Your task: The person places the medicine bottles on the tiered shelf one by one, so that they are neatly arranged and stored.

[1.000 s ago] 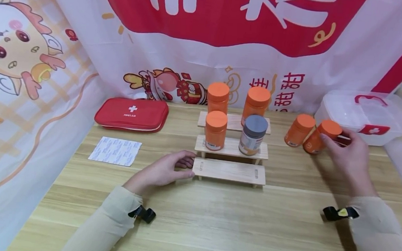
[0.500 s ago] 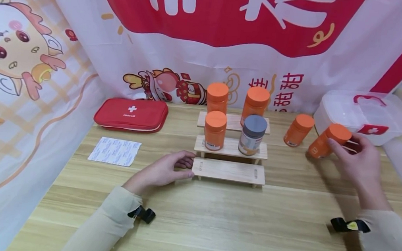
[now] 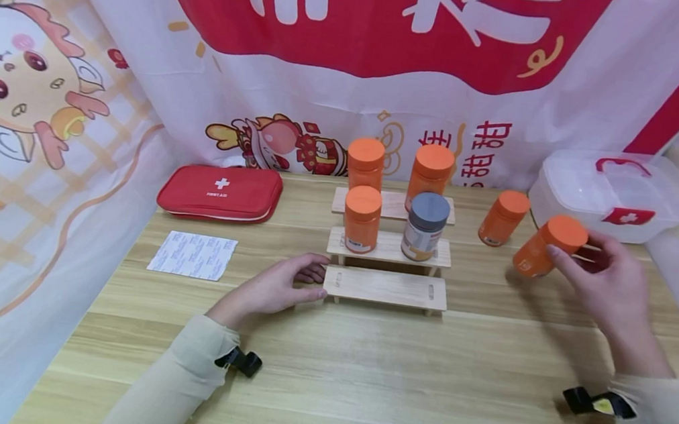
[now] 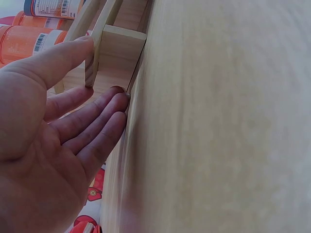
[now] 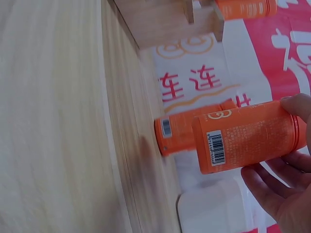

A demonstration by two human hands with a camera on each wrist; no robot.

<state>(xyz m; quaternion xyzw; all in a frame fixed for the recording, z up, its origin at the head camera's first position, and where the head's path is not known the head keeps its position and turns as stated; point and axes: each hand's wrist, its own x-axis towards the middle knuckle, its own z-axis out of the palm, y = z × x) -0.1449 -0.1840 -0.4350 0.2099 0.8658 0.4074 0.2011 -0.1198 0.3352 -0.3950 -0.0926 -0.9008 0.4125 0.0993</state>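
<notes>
My right hand (image 3: 612, 283) grips an orange bottle (image 5: 238, 138) near its cap, thumb on one side and fingers on the other. The bottle is tilted and raised off the table, its barcode showing in the right wrist view. Another orange bottle (image 3: 504, 220) stands just behind it. My left hand (image 3: 278, 284) holds the left end of the lowest step of a wooden tiered stand (image 3: 387, 288), pinching the board's end (image 4: 92, 63) between thumb and index finger. The middle step bears an orange bottle (image 3: 361, 222) and a grey-capped bottle (image 3: 425, 227); two orange bottles stand on the top step.
A red first aid pouch (image 3: 220, 193) lies at the back left, with a printed white sheet (image 3: 193, 255) in front of it. At the back right stands a clear-lidded white box (image 3: 614, 195) with a red handle. A printed cloth (image 3: 337, 97) hangs behind the table.
My right hand has lifted the orange bottle and drawn it away from the one beside it, toward the front right. My left hand has stayed at the stand's end.
</notes>
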